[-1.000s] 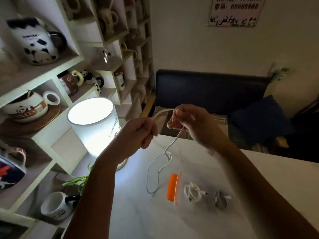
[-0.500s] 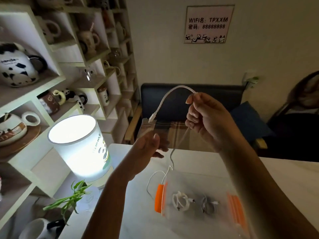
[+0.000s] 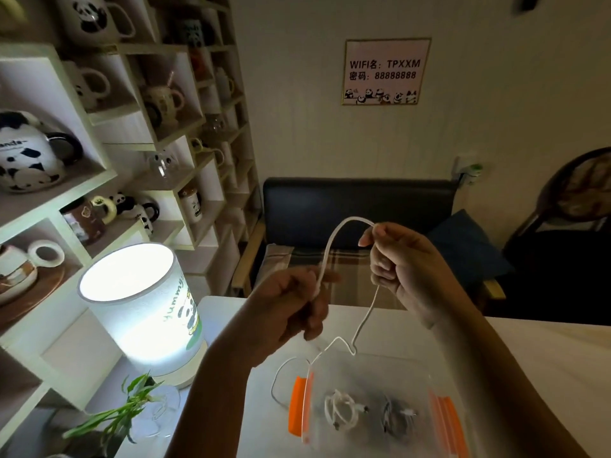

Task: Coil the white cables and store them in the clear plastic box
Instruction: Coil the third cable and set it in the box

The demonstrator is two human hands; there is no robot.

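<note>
Both hands are raised above the table (image 3: 545, 352), with a white cable (image 3: 334, 239) strung between them. The right hand (image 3: 406, 269) pinches the cable at the top of an arch, between thumb and forefinger, its other fingers curled. From that pinch one run arcs up and over to the left and drops into the left hand (image 3: 287, 312), which is blurred but has its fingers curled round the cable's end. The other run falls from under the right hand, kinks just above the box (image 3: 373, 361), and trails on down to the table, where a loop lies to the left of the box.

The clear box sits on the table below and between the hands, with orange clips at its left and right ends. Inside it lie a coiled white cable (image 3: 340, 411) near the left and a second coiled bundle (image 3: 396, 418) to the right of it, darker and hard to make out.

A lit lamp (image 3: 139, 305) stands at the table's left, just left of the left forearm, with a green plant (image 3: 115, 414) in front of it. Shelves (image 3: 109, 173) of mugs fill the left side. A dark bench (image 3: 357, 206) stands behind the table, and a WiFi sign (image 3: 385, 71) hangs on the wall above it.
</note>
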